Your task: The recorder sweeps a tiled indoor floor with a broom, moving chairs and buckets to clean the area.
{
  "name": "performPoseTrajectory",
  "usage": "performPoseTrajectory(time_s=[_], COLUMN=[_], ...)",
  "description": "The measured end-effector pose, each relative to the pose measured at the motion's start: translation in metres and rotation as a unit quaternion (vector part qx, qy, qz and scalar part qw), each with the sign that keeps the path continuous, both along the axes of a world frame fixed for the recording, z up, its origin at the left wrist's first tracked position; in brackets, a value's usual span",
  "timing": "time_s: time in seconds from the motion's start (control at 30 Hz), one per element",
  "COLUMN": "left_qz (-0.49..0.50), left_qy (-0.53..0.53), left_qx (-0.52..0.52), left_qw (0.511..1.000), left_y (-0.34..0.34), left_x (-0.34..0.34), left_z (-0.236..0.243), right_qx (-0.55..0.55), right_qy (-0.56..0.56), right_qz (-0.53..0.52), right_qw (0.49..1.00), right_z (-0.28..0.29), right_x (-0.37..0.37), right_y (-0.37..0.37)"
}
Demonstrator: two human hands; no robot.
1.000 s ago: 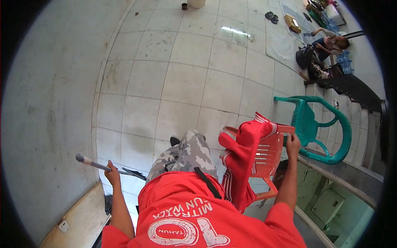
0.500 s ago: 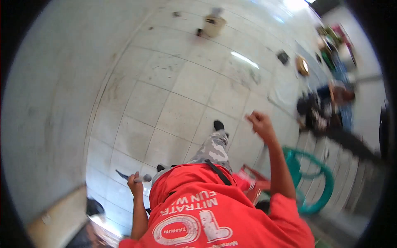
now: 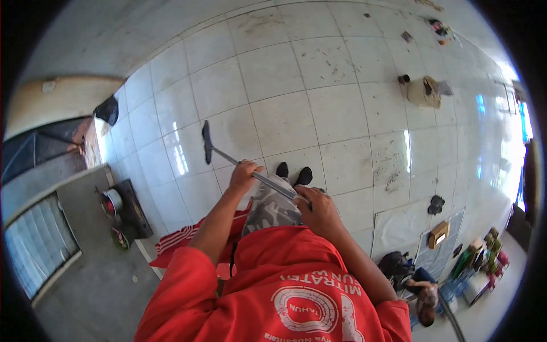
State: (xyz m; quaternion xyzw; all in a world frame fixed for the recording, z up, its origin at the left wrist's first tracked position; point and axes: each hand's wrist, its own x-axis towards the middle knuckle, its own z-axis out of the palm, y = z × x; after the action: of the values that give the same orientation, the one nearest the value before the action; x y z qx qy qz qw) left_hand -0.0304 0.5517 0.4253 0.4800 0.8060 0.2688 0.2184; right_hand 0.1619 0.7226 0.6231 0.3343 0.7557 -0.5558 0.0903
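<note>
A broom (image 3: pixel 227 158) slants over the floor (image 3: pixel 342 165), its dark head (image 3: pixel 207 143) left of the feet (image 3: pixel 305 176). Left of the feet, the left hand (image 3: pixel 245 175) curls its fingers round the handle (image 3: pixel 276 185); bodyward of the feet, the right hand (image 3: pixel 319 210) clasps it.

A: Finish on the handle (image 3: pixel 274 186)?
B: We read smooth metal, slight sheen. Tool head (image 3: pixel 207 142) looks matt.
A: Floor (image 3: pixel 282 122)?
B: We see glossy tile, scuffed in patches. Shirt (image 3: pixel 268 256) and trousers (image 3: pixel 272 214): matt cloth, both creased.
</note>
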Motion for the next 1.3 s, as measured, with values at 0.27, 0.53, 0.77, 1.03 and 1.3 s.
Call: performPoseTrajectory(time_s=[0.27, 0.53, 0.77, 1.03, 1.3], left_qz=[0.041, 0.198, 0.258, 0.055, 0.145], left_qy=[-0.013, -0.013, -0.044, -0.243, -0.106], left_qx=[-0.082, -0.004, 0.189, 0.196, 0.101], left_qw=[0.996, 0.980, 0.947, 0.948, 0.979], left_y=[-0.033, 0.015, 0.246, 0.367, 0.212], left_x=[0.037, 0.075, 0.246, 0.387, 0.376], left_z=[-0.082, -0.160, -0.112, -0.008, 0.003], right_qx=[0.005, 0.071, 0.256, 0.392, -0.095], right_qy=[0.024, -0.017, -0.056, -0.141, -0.178], right_qz=[0.067, 0.013, 0.010, -0.001, -0.269], right_qw=[0.997, 0.997, 0.965, 0.909, 0.942], right_z=[-0.082, -0.140, -0.027, 0.083, 0.052], right_x=[0.007, 0.021, 0.140, 0.276, 0.332], right_y=[-0.012, 0.003, 0.152, 0.197, 0.129])
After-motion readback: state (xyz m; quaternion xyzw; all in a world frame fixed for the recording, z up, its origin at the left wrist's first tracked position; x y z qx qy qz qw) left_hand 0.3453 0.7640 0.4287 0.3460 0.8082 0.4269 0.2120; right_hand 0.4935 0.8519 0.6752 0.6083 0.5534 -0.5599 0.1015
